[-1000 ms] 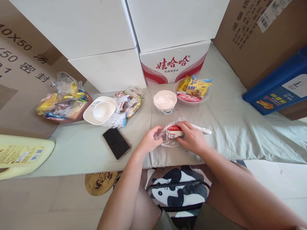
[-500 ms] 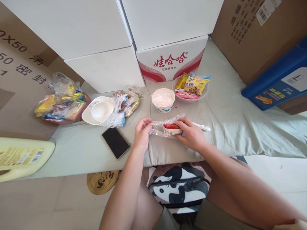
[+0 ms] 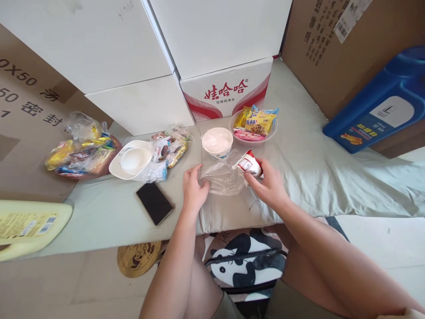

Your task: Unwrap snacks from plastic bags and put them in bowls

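My right hand [image 3: 270,185] grips a small red-and-white packet [image 3: 249,164], tilted up over the cloth, with printing on its face. Left of it lies a crumpled clear plastic bag [image 3: 224,178], flattened on the cloth. My left hand [image 3: 194,188] is at the bag's left edge, thumb and fingers apart; whether it presses on the plastic is hard to tell. Just behind the bag stands a white paper bowl [image 3: 217,142] with something pale inside. A round clear bowl [image 3: 255,138] of snack packs [image 3: 260,122] is behind the packet.
Wrapped snacks [image 3: 168,148] lie beside a white dish [image 3: 114,166]; more fill a bowl [image 3: 114,157] at far left. A phone [image 3: 154,204] lies in front. White boxes [image 3: 227,95] close off the back. A blue bottle [image 3: 361,119] and a yellow jug [image 3: 36,223] flank the cloth-covered surface.
The packet has come out of the clear bag and moved right and upward in my right hand. My left hand has loosened its pinch, and the bag now lies slack.
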The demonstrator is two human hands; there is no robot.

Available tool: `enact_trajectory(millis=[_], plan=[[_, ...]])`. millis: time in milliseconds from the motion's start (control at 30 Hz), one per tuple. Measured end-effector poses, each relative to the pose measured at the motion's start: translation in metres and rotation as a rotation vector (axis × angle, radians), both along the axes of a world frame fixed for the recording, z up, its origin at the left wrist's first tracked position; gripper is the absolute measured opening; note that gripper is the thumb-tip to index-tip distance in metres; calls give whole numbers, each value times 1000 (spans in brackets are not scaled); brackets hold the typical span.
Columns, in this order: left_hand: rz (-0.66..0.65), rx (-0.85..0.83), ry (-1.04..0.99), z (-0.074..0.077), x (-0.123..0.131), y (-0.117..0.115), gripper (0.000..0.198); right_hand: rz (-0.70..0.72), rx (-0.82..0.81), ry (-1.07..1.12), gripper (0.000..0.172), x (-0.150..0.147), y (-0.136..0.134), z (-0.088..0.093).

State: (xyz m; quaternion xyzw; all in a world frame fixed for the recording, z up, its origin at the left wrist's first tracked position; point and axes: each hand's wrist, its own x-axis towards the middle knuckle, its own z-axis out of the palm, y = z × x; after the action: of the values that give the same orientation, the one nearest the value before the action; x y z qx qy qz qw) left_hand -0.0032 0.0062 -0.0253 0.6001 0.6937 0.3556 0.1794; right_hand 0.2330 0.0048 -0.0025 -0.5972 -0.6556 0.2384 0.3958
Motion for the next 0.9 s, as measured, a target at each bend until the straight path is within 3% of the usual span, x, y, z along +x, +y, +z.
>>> enact_trajectory(millis=[100, 267, 333, 433, 567, 633, 800, 900], plan=[[-52, 14, 183, 2, 4, -8, 61, 6, 104, -2, 34, -1, 0, 0], [-205, -78, 63, 1, 18, -12, 41, 124, 173, 110, 36, -1, -9, 6], [-231, -76, -67, 1, 27, -12, 36, 218, 150, 176, 36, -2, -14, 9], [-282, -34, -416, 0, 45, -15, 42, 333, 56, 232, 37, -2, -16, 8], [-333, -169, -794, 3, 68, -16, 50, 276, -111, 198, 40, 0, -6, -3], [-322, -201, -836, 8, 78, -13, 54, 279, -124, 163, 42, 5, -1, -7], [-123, -153, -771, 33, 95, 4, 49, 341, -10, 210, 53, 20, 6, -1], [-81, -172, -810, 54, 98, 14, 55, 287, 39, 206, 74, 29, 10, 8]])
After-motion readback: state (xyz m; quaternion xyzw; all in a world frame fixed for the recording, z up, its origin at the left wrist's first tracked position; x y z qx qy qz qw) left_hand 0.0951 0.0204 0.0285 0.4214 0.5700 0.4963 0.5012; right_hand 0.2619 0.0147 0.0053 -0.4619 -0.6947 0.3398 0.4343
